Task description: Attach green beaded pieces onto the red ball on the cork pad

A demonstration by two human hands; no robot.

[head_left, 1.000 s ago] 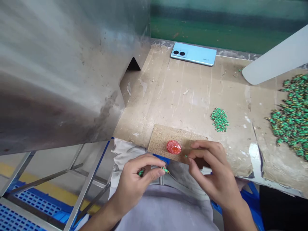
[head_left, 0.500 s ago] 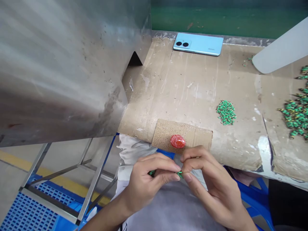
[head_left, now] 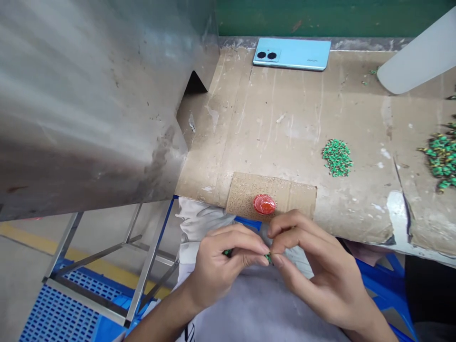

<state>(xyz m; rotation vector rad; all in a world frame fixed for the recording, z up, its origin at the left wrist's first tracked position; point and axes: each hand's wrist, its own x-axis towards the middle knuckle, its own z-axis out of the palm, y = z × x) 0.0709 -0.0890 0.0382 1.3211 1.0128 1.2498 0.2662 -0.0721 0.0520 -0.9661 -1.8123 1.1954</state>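
Note:
Between its thumb and forefinger my left hand (head_left: 228,261) pinches a small green piece (head_left: 267,258), mostly covered by the fingertips. More green shows inside the curl of that hand. The fingertips of my right hand (head_left: 313,266) are pressed together at the same piece, touching or nearly touching the left ones; what they grip is too small to make out. Just beyond the hands, a round, glossy red object (head_left: 264,204) sits on a loose strip of cardboard (head_left: 297,194) at the table's near edge.
On the cardboard-covered table (head_left: 285,142) lie a heap of tiny green pieces (head_left: 337,157) and a larger pile of green parts (head_left: 443,159). A light blue phone (head_left: 291,54) rests at the back, near a white cylinder (head_left: 416,57). A big metal housing (head_left: 96,104) walls off the left.
The view has tilted and shifted slightly, so the table things sit a little higher in it. Both hands keep their pinch at the same place, with only slight finger movement.

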